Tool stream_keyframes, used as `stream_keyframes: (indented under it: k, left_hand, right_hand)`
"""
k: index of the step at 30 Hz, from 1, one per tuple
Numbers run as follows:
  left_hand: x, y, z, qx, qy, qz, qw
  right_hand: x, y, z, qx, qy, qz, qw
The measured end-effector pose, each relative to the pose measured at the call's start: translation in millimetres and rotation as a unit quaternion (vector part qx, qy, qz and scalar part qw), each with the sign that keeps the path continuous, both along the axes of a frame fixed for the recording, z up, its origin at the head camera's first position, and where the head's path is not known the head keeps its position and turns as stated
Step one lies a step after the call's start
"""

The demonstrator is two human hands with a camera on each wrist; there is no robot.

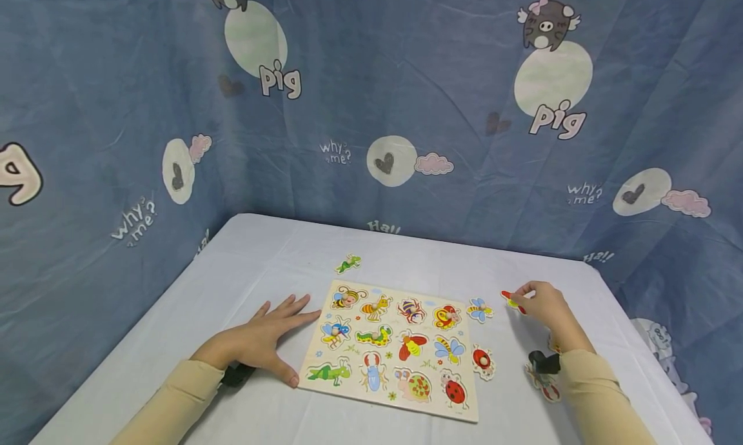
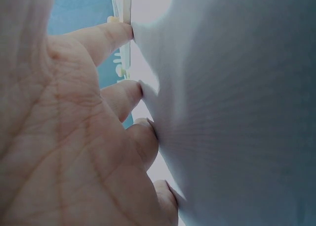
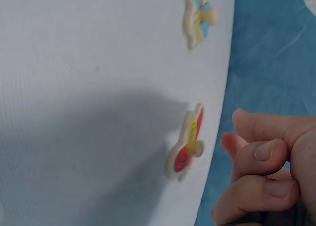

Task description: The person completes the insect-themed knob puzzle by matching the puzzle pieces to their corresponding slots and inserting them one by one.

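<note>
A wooden peg puzzle board (image 1: 380,400) with insect pictures lies on the table; knobbed pieces sit in its upper rows. My left hand (image 1: 269,338) rests spread on the cloth, thumb at the board's lower left corner and index finger at its left edge. In the head view, my right hand (image 1: 542,306) overlaps a red and yellow winged insect piece (image 1: 514,302). The right wrist view shows that insect piece (image 3: 190,144) on the cloth, its knob apart from the bent fingers (image 3: 259,157). A blue-winged bee piece (image 1: 480,309) lies between board and right hand.
A ladybug piece (image 1: 483,362) lies against the board's right edge. Below the right wrist is a stag beetle piece (image 1: 548,388), partly covered by the black wrist device (image 1: 544,362). A green grasshopper piece (image 1: 348,263) lies beyond the board. A blue patterned curtain (image 1: 348,97) hangs behind the table.
</note>
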State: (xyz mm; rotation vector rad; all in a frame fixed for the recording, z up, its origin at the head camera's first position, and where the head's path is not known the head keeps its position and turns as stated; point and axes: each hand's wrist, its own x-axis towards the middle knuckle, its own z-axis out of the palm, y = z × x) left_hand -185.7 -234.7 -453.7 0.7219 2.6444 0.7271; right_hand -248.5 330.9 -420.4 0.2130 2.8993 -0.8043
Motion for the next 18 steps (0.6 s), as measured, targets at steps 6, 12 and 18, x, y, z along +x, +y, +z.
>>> stream_keyframes:
  k: [6,12,18]
  left_hand:
    - [1.2,-0.3,-0.3,0.004,-0.002,0.0,1.0]
    - [3.8,-0.2,0.4,0.006,-0.003,-0.001,1.0]
    - [1.8,0.5,2.4,0.005,-0.003,-0.003,1.0]
  right_hand:
    - [-7.1,6,-7.7,0.025,-0.008,-0.02,0.9994]
    - [-9.7,5,-12.1,0.041,-0.02,-0.038,0.9982]
    - [-11.9,7,-9.6,0.034,-0.048,-0.063,0.9963]
